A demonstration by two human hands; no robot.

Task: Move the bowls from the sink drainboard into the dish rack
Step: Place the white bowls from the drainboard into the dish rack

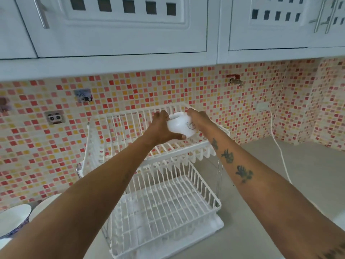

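2 bowls (15,219) left of dish rack (164,202).

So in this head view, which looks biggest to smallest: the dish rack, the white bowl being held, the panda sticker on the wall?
1. dish rack
2. white bowl, in both hands
3. panda sticker

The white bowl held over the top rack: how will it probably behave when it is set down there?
The white bowl looks glazed and hard, so likely slippery and breakable. Both hands, left hand and right hand, grip it. On the wire top tier its rounded body may rock or tip between the bars.
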